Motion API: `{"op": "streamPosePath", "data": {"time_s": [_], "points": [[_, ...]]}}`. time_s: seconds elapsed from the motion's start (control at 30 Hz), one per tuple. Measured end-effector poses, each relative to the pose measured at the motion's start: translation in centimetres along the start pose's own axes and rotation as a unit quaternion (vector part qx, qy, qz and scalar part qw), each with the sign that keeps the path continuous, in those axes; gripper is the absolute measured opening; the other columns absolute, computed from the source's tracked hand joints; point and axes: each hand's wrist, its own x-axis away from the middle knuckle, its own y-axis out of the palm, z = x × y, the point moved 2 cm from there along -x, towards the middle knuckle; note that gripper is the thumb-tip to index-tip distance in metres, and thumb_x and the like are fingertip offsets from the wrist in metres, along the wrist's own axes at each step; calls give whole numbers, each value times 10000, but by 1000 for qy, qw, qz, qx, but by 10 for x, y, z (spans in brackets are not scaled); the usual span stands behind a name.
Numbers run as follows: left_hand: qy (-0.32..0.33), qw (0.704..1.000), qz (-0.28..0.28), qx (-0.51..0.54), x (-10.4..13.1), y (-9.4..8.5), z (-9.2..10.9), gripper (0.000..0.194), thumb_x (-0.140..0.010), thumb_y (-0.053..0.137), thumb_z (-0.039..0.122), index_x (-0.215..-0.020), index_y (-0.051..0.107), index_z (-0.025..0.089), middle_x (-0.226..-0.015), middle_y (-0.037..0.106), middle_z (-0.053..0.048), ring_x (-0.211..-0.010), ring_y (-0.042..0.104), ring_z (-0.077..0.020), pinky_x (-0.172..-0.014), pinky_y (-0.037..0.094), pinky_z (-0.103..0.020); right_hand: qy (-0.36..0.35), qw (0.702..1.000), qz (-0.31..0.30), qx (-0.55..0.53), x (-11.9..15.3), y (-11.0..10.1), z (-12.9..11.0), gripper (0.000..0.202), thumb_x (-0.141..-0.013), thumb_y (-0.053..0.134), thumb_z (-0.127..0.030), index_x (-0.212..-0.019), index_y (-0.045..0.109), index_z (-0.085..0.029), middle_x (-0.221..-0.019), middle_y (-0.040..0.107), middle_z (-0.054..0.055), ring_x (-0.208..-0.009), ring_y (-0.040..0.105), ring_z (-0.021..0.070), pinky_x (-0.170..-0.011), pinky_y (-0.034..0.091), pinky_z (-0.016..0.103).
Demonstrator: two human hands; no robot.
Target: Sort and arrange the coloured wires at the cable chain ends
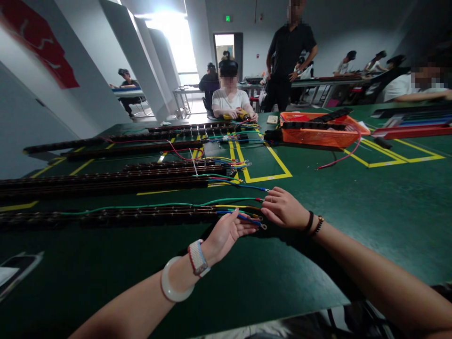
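Note:
My left hand (226, 235) is palm up, with its thumb over a small bunch of blue and yellow wires (243, 216) that lies across its fingers. A ring terminal (263, 227) sticks out past the fingertips. My right hand (287, 209) has curled fingers, closed at the red-sleeved end of a long green wire (183, 205); the very tip is hidden. These wires come out of a long dark bundle of bars (141, 216) lying on the table. Just beyond my right fingers is the ring end of another blue wire (247, 186).
More dark wired bundles (106, 181) lie farther back on the green table (353, 226), among yellow tape outlines. An orange basket (318, 136) holds black parts. A person (231, 94) sits opposite with a yellow tool; another (291, 52) stands behind.

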Motion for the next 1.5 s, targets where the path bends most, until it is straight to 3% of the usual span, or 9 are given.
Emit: {"op": "streamPosePath", "data": {"time_s": [0.17,0.3,0.47,0.7,1.0,1.5], "points": [[7,1000,-13,-2,0,1,0,310,-925,402,281,-922,616,57,-942,688,-167,-878,662,-230,-882,477,-393,-102,993,62,-4,0,-9,-15,437,-873,436,-522,-610,532,-186,-552,495,0,-574,364,132,-634,253,310],[15,1000,-25,-1,1,2,1,300,-920,409,271,-899,624,63,-937,689,-169,-895,658,-232,-865,486,-387,-113,989,92,11,-2,-5,-24,347,-893,472,-354,-590,515,-192,-525,481,-19,-544,361,120,-615,249,298],[-14,999,-21,-43,3,4,2,399,-929,376,354,-927,632,47,-912,695,-179,-855,673,-220,-817,507,-344,-50,993,109,17,0,-1,-17,344,-902,455,-287,-575,495,-188,-523,494,-14,-558,393,119,-639,274,292],[-36,970,-75,-230,10,9,-6,596,-868,363,568,-595,582,86,-587,662,-136,-487,637,-190,-494,500,-275,-5,999,50,-3,0,8,-10,340,-909,439,-281,-597,525,-178,-531,541,-4,-570,439,116,-653,268,294],[-64,938,-99,-326,12,10,-9,621,-832,355,630,-580,562,102,-574,655,-113,-460,616,-150,-396,400,-192,-54,995,-71,-51,0,21,-14,329,-913,422,-296,-639,561,-180,-595,619,10,-610,501,132,-717,299,299],[-59,926,-104,-359,12,12,-9,623,-841,326,625,-591,564,107,-596,664,-125,-473,615,-139,-393,376,-179,-144,983,-91,-62,-2,26,-26,254,-899,448,-269,-677,544,-190,-625,619,-1,-588,460,121,-663,254,298]]}}
